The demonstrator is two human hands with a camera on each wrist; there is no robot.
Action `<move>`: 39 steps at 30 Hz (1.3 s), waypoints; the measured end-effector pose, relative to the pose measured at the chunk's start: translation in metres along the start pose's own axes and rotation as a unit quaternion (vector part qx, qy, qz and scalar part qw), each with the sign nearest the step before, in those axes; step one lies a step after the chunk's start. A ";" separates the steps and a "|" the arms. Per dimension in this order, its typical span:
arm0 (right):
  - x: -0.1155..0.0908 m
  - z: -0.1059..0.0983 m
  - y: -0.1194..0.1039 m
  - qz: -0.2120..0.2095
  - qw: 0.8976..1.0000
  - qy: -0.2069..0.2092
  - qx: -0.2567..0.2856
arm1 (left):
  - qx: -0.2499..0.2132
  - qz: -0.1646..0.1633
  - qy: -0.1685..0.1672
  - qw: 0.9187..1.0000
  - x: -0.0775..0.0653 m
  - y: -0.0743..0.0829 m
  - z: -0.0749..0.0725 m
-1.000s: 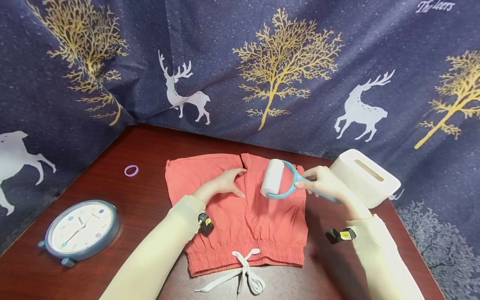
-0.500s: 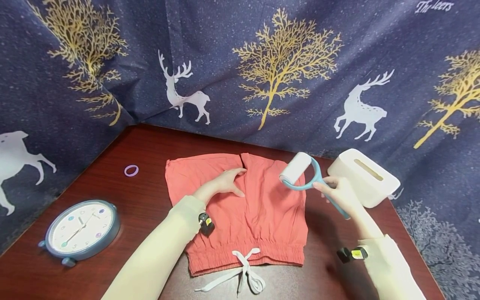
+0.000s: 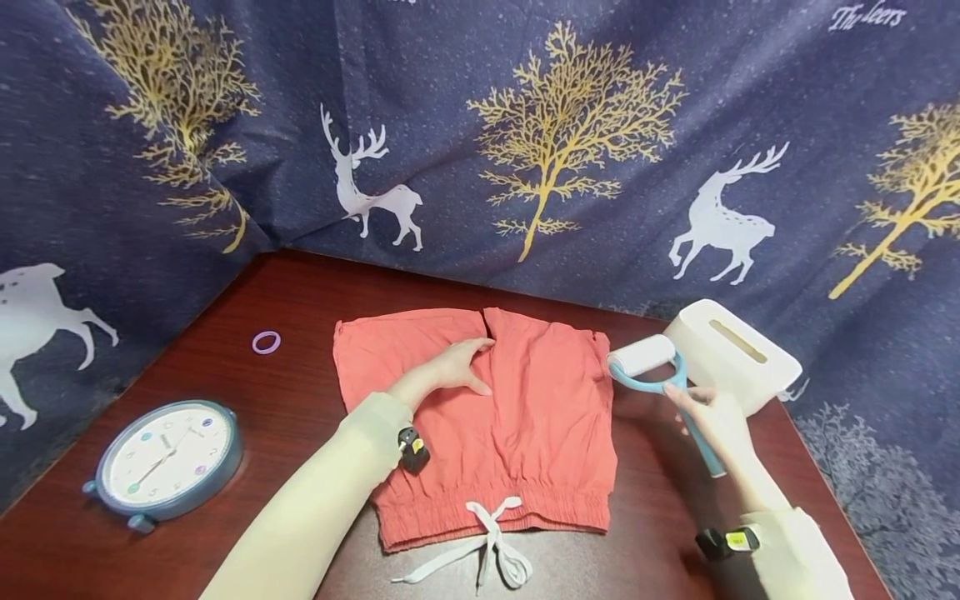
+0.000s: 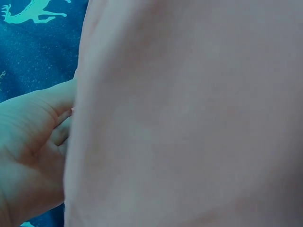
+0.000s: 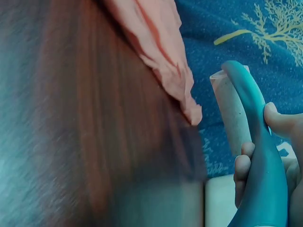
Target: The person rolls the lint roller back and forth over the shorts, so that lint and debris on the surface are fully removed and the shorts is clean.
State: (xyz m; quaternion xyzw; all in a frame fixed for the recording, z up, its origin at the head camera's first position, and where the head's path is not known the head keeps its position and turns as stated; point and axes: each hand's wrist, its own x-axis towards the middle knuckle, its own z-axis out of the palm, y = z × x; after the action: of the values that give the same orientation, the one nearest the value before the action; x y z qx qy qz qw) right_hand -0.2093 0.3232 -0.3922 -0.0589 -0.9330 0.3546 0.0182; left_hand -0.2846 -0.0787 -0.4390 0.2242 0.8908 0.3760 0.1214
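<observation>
A pair of red shorts (image 3: 551, 408) with an elastic waist and a white drawstring (image 3: 491, 537) lies spread on the table. My left hand (image 3: 452, 365) rests on the middle of the shorts, thumb and fingers apart. In the left wrist view, pale cloth fills most of the picture and hides part of that hand (image 4: 33, 151). Right of the shorts, my right hand (image 3: 716, 421) grips the blue handle of a lint roller (image 3: 647, 355), its white roll tilted near the shorts' upper right corner. In the right wrist view, fingers wrap the handle (image 5: 262, 175).
A white tissue box (image 3: 727, 354) stands at the back right, close behind the lint roller. On the left sit a blue round alarm clock (image 3: 168, 462) and a purple ring (image 3: 266, 342). A patterned blue cloth (image 3: 442, 75) hangs behind the brown table (image 3: 300, 417).
My right hand has carried the lint roller from over the shorts to the right, off the cloth, turning its handle toward me. My left hand has stayed in place on the shorts.
</observation>
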 end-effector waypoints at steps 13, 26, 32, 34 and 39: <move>-0.014 -0.003 0.022 0.061 0.996 -0.014 -0.069 | 0.000 0.008 0.004 1.000 -0.003 0.000 0.000; -0.014 -0.003 0.027 0.064 0.995 -0.047 -0.063 | 0.009 0.020 0.006 1.000 -0.004 0.002 -0.002; -0.010 -0.005 0.025 0.069 0.993 -0.077 -0.053 | 0.017 0.026 0.005 0.999 -0.001 -0.002 -0.002; -0.010 -0.006 0.024 0.069 0.992 -0.088 -0.050 | 0.016 0.027 0.001 1.000 -0.001 -0.002 -0.003; -0.011 -0.006 0.024 0.062 0.992 -0.099 -0.054 | 0.016 0.025 -0.003 1.000 0.000 -0.002 -0.004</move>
State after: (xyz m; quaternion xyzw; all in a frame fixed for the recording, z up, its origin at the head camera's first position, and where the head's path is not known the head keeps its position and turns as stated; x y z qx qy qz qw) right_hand -0.1953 0.3440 -0.4038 -0.0822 -0.9424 0.3087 -0.0997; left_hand -0.2864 -0.0825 -0.4375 0.2499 0.8902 0.3642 0.1113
